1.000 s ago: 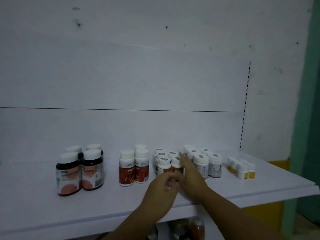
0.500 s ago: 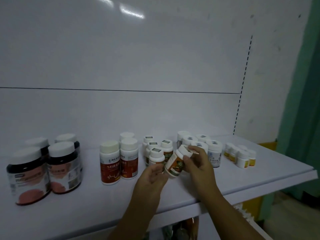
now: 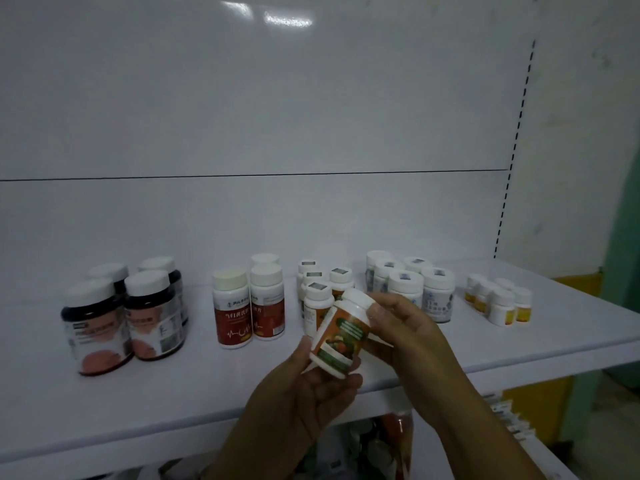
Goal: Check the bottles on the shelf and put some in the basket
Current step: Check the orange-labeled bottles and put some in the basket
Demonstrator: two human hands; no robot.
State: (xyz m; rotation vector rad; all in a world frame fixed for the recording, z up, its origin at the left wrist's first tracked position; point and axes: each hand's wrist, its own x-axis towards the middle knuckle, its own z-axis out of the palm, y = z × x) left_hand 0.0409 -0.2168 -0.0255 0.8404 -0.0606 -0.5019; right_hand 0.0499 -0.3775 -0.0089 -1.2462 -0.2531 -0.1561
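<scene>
I hold a small white bottle with an orange and green label (image 3: pixel 341 336) tilted in front of the white shelf (image 3: pixel 173 393). My left hand (image 3: pixel 304 393) supports its base from below, and my right hand (image 3: pixel 405 327) grips its white cap and upper side. Behind it stand more small orange-label bottles (image 3: pixel 317 292). No basket is in view.
Dark jars with white lids (image 3: pixel 121 317) stand at the shelf's left, red-label bottles (image 3: pixel 247 306) beside them, white blue-label bottles (image 3: pixel 420 285) to the right, tiny yellow-label bottles (image 3: pixel 498 301) at far right. Packets lie on a lower shelf (image 3: pixel 374 448).
My right hand took one orange-label bottle out of the group and lifted it toward me. My left hand came under its base. The view moved closer to the shelf.
</scene>
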